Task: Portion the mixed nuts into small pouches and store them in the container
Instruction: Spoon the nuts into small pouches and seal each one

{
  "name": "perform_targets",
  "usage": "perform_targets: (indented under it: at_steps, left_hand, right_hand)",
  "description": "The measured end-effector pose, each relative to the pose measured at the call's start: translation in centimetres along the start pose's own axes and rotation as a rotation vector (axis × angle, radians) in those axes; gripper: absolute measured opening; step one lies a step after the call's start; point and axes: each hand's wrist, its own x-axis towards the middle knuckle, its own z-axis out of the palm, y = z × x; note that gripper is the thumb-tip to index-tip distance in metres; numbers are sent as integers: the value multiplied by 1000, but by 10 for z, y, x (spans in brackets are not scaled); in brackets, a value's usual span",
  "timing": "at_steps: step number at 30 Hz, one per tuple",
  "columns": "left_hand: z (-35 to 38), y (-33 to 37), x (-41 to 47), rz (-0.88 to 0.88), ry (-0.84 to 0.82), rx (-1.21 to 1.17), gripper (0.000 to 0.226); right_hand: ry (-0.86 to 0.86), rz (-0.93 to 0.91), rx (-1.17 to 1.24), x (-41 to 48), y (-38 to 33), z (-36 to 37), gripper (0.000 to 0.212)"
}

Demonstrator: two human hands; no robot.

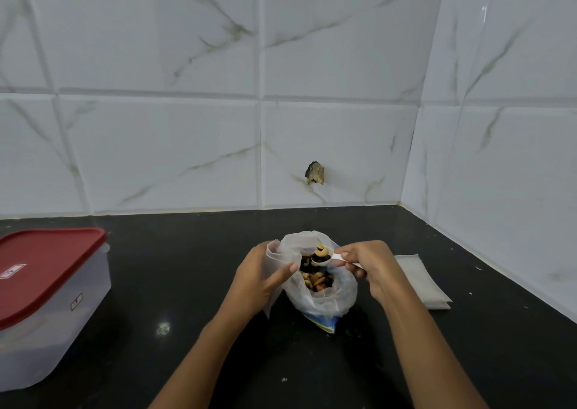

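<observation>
A clear plastic bag (pixel 324 299) of mixed nuts (pixel 317 279) stands open on the black counter. My left hand (pixel 259 279) holds a small clear pouch (pixel 276 254) upright beside the bag's left edge, thumb pinching its front. My right hand (pixel 368 265) grips the handle of a white spoon (pixel 334 257). Its bowl is heaped with nuts and hovers over the bag's mouth, close to the pouch opening. A translucent container (pixel 59 312) with a red lid (pixel 43 265) stands closed at the left.
A flat stack of pale pouches (pixel 421 280) lies on the black counter (pixel 187 284) right of my right hand. White marble-pattern tiled walls close off the back and the right side. A chipped hole (pixel 314 173) shows in the back wall.
</observation>
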Motion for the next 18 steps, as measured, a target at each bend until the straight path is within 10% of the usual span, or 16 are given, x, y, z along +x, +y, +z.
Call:
perform_targets:
  at_steps: [18]
  left_hand:
    - [2,-2,0,78,-24,-45,46]
  right_hand:
    - [-171,-278,-100,-26,-7,23,29]
